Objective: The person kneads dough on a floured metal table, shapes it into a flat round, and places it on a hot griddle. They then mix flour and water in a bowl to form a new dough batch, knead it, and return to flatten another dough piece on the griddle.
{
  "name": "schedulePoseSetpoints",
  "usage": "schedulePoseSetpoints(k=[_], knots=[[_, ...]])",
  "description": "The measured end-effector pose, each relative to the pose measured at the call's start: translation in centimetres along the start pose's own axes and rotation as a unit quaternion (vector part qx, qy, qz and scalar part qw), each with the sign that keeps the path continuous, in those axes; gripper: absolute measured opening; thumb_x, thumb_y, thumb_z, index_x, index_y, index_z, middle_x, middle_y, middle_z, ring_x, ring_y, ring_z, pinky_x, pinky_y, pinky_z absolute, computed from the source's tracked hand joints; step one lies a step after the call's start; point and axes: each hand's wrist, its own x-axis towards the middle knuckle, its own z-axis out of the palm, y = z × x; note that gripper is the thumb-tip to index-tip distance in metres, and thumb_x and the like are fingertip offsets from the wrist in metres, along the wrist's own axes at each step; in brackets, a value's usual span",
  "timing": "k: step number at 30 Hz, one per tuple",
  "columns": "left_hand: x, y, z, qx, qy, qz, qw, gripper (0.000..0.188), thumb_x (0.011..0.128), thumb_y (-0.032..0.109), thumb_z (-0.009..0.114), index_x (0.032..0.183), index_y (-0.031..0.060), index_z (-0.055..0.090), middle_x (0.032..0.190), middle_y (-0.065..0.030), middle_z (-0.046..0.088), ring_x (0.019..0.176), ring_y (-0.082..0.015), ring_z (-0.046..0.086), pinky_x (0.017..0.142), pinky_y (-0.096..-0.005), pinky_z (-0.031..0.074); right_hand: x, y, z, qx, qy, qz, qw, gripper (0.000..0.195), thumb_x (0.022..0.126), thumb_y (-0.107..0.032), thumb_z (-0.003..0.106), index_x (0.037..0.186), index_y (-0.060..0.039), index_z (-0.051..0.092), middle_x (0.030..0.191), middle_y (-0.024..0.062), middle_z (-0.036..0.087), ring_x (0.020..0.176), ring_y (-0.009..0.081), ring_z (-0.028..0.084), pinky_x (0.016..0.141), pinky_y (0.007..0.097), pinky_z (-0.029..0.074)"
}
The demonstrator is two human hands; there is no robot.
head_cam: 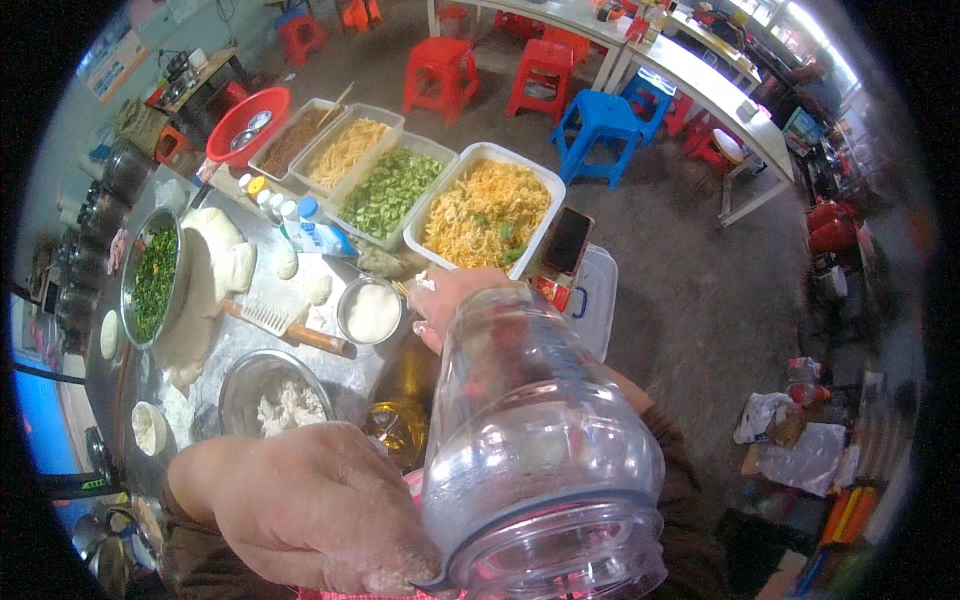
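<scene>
A large clear jug [547, 420] tilts across the front, its wide ringed end towards me. My left hand [315, 502] grips it near that end, thumb at the rim. Past its narrow end is my right hand [454, 300], with white dough on the fingers. The jug hides part of this hand, so whether it holds anything is unclear. Beside its fingertips stands a small metal bowl of white powder [369, 310]. A clear container of yellow oil [397, 427] stands between my hands. Behind my left hand, a steel bowl [244, 375] holds pale dough.
A rolling pin [319, 339] and white slotted scraper [262, 315] lie near dough [214, 232]. At left stands a bowl of chopped greens [154, 277]. Tubs of shredded filling [559, 184] and cut green vegetables [454, 157] line the far side. A phone [568, 240] lies right.
</scene>
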Motion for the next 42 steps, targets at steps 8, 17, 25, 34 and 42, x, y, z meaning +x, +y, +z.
schedulePoseSetpoints(k=[8, 17, 25, 34, 42], knots=[[0.8, 1.3, 0.8, -0.025, -0.114, 0.042, 0.992, 0.008, 0.082, -0.001, 0.067, 0.086, -0.0077, 0.064, 0.068, -0.0174, 0.064, 0.06, -0.0297, 0.065, 0.063, -0.048, 0.051, -2.1, -1.7, -5.8, -0.082, 0.039, 0.062, 0.994, 0.023, 0.083, -0.021, 0.065, 0.102, -0.0076, 0.064, 0.099, 0.0141, 0.063, 0.094, 0.0337, 0.063, 0.08, 0.0432, 0.052], [1.3, 1.3, 1.3, 0.038, -0.114, 0.137, 0.983, 0.005, 0.081, -0.001, 0.067, 0.08, -0.006, 0.067, 0.068, -0.0155, 0.065, 0.058, -0.0266, 0.065, 0.064, -0.0452, 0.052, 0.1, 1.1, -6.6, -0.039, 0.112, 0.001, 0.993, 0.024, 0.08, -0.031, 0.066, 0.094, -0.0116, 0.066, 0.093, 0.0093, 0.065, 0.084, 0.0279, 0.065, 0.07, 0.0375, 0.052], [2.6, 2.6, 1.9, 0.014, -0.149, 0.085, 0.985, 0.01, 0.08, 0.002, 0.067, 0.076, -0.0066, 0.068, 0.069, -0.018, 0.066, 0.062, -0.0313, 0.065, 0.064, -0.0453, 0.051, -1.0, 2.1, -10.4, -0.043, 0.096, 0.065, 0.992, 0.032, 0.083, -0.028, 0.067, 0.113, -0.0166, 0.064, 0.112, 0.0069, 0.062, 0.103, 0.0281, 0.062, 0.088, 0.039, 0.051], [1.4, 3.7, 2.2, 0.002, -0.141, 0.028, 0.99, 0.019, 0.08, 0.009, 0.068, 0.074, -0.0091, 0.067, 0.083, -0.0262, 0.067, 0.07, -0.0372, 0.065, 0.075, -0.0497, 0.049, -0.5, 1.7, -11.2, -0.024, 0.131, 0.03, 0.991, 0.033, 0.083, -0.027, 0.069, 0.114, -0.0161, 0.064, 0.113, 0.0064, 0.063, 0.107, 0.0273, 0.062, 0.092, 0.0388, 0.052], [2.9, 4.0, 2.1, 0.111, -0.201, 0.169, 0.959, 0.019, 0.094, 0.007, 0.052, 0.09, -0.0065, 0.065, 0.082, -0.0171, 0.064, 0.066, -0.0329, 0.063, 0.057, -0.0393, 0.05, -0.7, 1.2, -11.5, -0.012, 0.173, -0.011, 0.985, 0.031, 0.082, -0.027, 0.071, 0.11, -0.0146, 0.065, 0.109, 0.0065, 0.064, 0.105, 0.0267, 0.062, 0.09, 0.0381, 0.052]])
